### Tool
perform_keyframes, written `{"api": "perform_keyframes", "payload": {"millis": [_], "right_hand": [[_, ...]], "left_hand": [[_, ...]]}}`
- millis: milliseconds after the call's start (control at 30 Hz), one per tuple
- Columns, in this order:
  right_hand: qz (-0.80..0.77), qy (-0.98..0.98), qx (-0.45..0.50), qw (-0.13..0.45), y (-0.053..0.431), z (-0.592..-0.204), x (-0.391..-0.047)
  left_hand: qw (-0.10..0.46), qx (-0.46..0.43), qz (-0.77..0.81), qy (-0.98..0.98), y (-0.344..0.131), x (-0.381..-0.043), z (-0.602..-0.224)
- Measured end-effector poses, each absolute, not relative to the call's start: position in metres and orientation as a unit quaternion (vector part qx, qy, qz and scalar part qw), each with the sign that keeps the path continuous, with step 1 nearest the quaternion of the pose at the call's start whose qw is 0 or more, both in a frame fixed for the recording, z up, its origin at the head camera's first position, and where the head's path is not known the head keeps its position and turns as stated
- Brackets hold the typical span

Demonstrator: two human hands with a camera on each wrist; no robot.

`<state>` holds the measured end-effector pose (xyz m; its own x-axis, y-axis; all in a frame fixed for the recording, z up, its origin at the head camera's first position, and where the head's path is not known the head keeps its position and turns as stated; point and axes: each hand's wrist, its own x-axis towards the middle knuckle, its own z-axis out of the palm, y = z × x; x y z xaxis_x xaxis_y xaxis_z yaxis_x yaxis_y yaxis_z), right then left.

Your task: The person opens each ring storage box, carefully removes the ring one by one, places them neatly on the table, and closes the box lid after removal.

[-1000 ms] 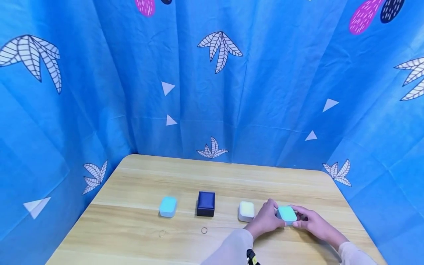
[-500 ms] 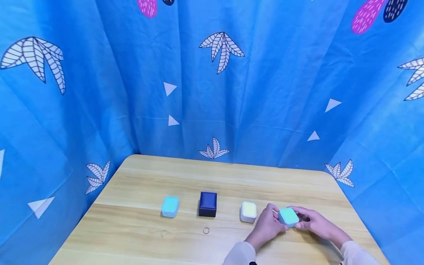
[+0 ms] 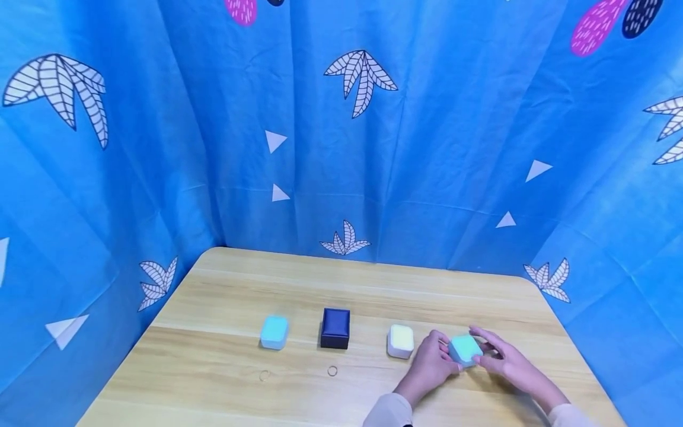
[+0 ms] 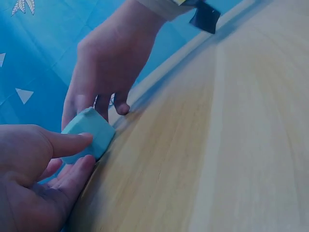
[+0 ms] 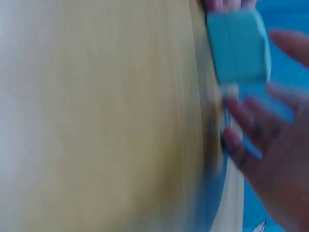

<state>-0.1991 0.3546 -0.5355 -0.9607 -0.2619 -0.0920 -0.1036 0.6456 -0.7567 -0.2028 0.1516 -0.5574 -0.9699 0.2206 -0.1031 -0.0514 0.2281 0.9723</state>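
Note:
On the right part of the table, a turquoise ring box (image 3: 465,350) stands with its lid down. My left hand (image 3: 431,363) holds it from the left; in the left wrist view the thumb of that left hand (image 4: 29,169) lies against the side of the turquoise box (image 4: 91,133). My right hand (image 3: 504,362) is just right of the box. In the right wrist view the fingers of the right hand (image 5: 282,145) are spread and loosely bent, with a gap between them and the turquoise box (image 5: 239,46). Left of my left hand sits a white ring box with a cream top (image 3: 400,341).
Farther left on the wooden table (image 3: 299,284) stand a dark blue ring box (image 3: 335,328) and another turquoise ring box (image 3: 274,332). Two thin rings, one darker (image 3: 332,371) and one pale (image 3: 264,375), lie in front of them. A blue patterned curtain (image 3: 341,160) surrounds the table.
My right hand has eased off the turquoise box and its fingers have spread. The box has turned slightly, and my left hand stays on it. The head view has shifted a little.

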Motion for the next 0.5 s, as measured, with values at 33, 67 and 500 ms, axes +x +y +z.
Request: {"api": "perform_keyframes", "payload": {"millis": [33,67,500], "right_hand": [[-0.402,0.909,-0.073,0.083,0.35,-0.536,-0.196],[-0.396,0.914,-0.046,0.071,0.345,-0.537,-0.193],[-0.301,0.953,0.0,0.006,0.318,-0.535,-0.181]], "left_hand": [[0.112,0.054,0.622,0.773,0.152,-0.202,-0.557],[0.113,0.053,0.625,0.77,0.152,-0.202,-0.557],[0.102,0.06,0.641,0.758,0.149,-0.203,-0.556]]}}
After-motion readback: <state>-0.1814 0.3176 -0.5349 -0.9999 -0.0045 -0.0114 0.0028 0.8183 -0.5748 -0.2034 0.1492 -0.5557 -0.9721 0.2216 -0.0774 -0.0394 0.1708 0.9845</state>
